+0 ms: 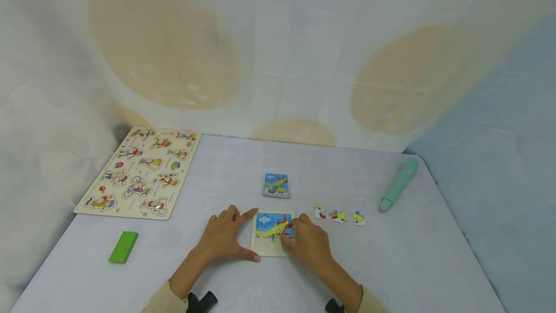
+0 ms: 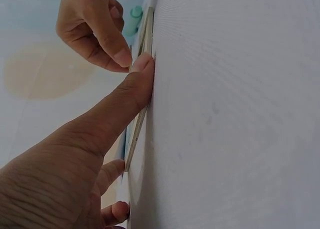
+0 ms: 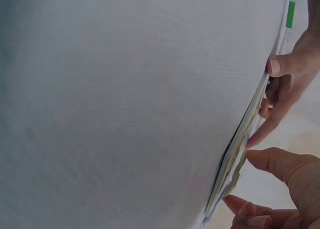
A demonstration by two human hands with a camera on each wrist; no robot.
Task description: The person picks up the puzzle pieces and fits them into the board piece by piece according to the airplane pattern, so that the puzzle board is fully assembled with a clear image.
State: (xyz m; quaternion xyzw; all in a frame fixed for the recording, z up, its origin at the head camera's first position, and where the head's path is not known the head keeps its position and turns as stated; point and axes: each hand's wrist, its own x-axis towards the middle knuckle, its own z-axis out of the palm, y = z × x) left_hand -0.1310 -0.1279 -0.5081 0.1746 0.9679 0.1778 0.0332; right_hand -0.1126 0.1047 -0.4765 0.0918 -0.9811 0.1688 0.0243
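A small wooden jigsaw board (image 1: 270, 248) lies on the table, its picture (image 1: 265, 221) showing a yellow airplane on blue sky. My left hand (image 1: 227, 235) spreads along the board's left side, the straight index finger touching the upper corner and the thumb at the lower edge. Over the right part of the picture, my right hand (image 1: 310, 243) pinches a puzzle piece (image 3: 234, 183) between thumb and index finger, close against the board. The fingers hide most of this piece in the head view. Three loose puzzle pieces (image 1: 337, 216) lie right of the right hand.
Behind the board sits a small airplane picture block (image 1: 276, 185). A large wooden figure puzzle (image 1: 143, 173) lies at the back left, with a green block (image 1: 123, 247) in front of it. A mint-green pen-shaped object (image 1: 398, 185) lies at the right on the white table (image 1: 412, 260).
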